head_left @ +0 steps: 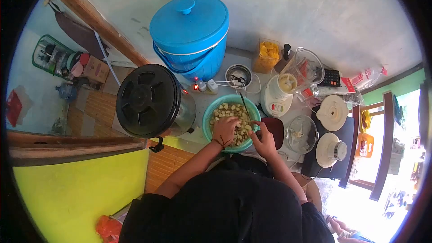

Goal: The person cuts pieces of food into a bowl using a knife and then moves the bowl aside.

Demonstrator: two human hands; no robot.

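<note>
A turquoise plastic basket (207,128) on the counter holds many pale, chopped chunks (245,131), perhaps potato, with darker bits among them. My left hand (225,129) rests in the basket, its fingers curled down onto the chunks; what they grip is hidden. At the basket's right rim, my right hand (264,141) is closed round the handle of a knife (246,107). The dark, narrow blade points up and away over the chunks.
A blue lidded bucket (191,36) and a black-lidded container (148,101) stand left. Behind are a power strip (204,87), a metal bowl (238,75) and a tub of yellow pieces (266,56). A blender (281,92) and glass bowl (301,135) stand right.
</note>
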